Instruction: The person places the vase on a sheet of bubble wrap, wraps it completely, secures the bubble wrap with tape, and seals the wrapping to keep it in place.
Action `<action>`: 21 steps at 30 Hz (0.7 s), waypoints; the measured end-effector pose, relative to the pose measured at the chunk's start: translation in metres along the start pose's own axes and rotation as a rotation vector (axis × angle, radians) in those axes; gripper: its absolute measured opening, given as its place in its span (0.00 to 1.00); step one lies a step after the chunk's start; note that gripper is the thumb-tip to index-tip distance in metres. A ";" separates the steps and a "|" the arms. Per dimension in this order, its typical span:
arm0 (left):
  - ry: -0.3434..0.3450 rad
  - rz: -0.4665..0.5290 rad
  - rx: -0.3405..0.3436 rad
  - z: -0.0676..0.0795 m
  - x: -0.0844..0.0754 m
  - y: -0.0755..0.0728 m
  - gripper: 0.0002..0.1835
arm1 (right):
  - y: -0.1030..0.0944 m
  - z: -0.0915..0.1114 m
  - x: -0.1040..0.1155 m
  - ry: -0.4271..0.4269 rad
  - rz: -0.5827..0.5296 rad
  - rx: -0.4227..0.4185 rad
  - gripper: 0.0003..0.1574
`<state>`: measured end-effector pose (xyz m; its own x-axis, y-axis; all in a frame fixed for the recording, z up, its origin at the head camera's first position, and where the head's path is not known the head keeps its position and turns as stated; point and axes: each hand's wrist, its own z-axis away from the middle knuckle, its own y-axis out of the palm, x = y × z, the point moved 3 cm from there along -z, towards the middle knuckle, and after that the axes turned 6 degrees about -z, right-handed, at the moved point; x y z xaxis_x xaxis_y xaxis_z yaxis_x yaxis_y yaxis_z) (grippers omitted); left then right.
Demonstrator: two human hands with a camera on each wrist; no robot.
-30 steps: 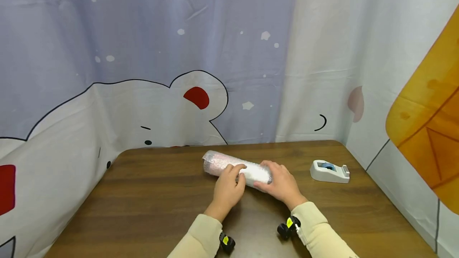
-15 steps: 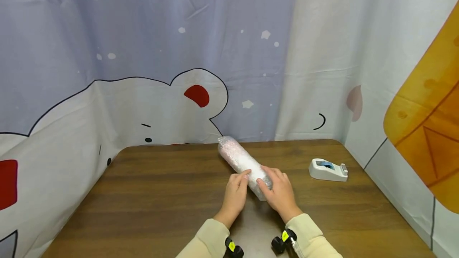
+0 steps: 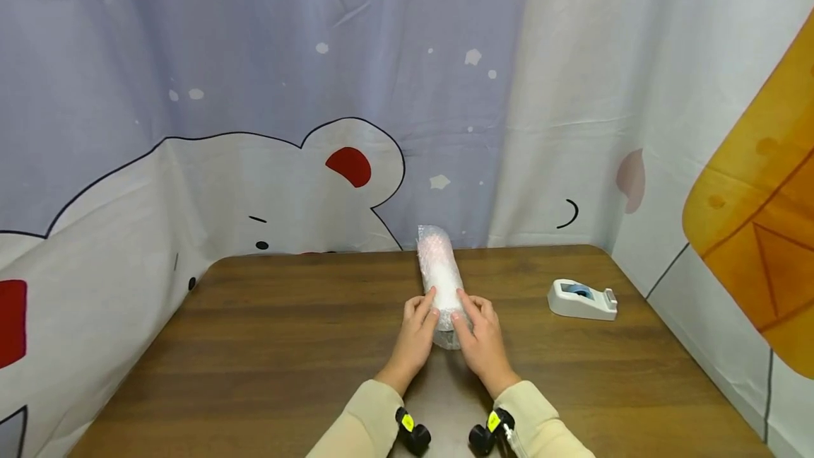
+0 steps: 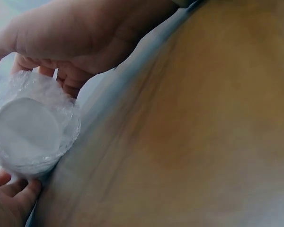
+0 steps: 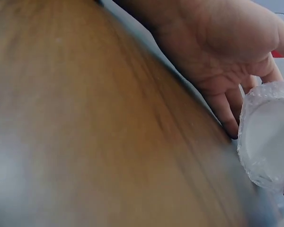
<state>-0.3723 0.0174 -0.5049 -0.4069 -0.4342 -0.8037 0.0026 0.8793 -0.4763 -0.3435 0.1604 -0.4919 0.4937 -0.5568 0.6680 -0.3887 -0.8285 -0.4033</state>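
Note:
A bubble-wrapped cylinder (image 3: 439,260) lies lengthwise on the wooden table, pointing away from me, with a pinkish far part and a whiter near part. Its wrap sticks out past the round white end (image 4: 28,130) nearest me. My left hand (image 3: 413,338) holds it along the left side, thumb and index finger up on the wrap. From the right side my right hand (image 3: 482,341) grips it the same way. In the right wrist view the fingers (image 5: 225,111) reach down beside the wrap to the table.
A white tape dispenser (image 3: 581,300) with a blue roll stands to the right on the table (image 3: 286,345). Behind the table's far edge hangs a printed curtain (image 3: 445,90), which also runs along both sides.
The cylinder has turned from lying slantwise, far end to the left, to pointing straight away from me. Both hands have turned with it and now sit opposite each other at its near part.

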 end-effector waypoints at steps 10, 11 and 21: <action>0.077 -0.031 0.043 -0.008 0.010 -0.005 0.27 | 0.019 -0.006 -0.007 0.070 -0.016 0.030 0.32; 0.087 -0.044 0.044 -0.008 0.011 -0.005 0.28 | 0.020 -0.006 -0.008 0.070 -0.016 0.030 0.32; 0.162 -0.026 -0.038 -0.009 0.014 -0.006 0.26 | 0.021 -0.006 -0.019 0.036 -0.052 -0.034 0.31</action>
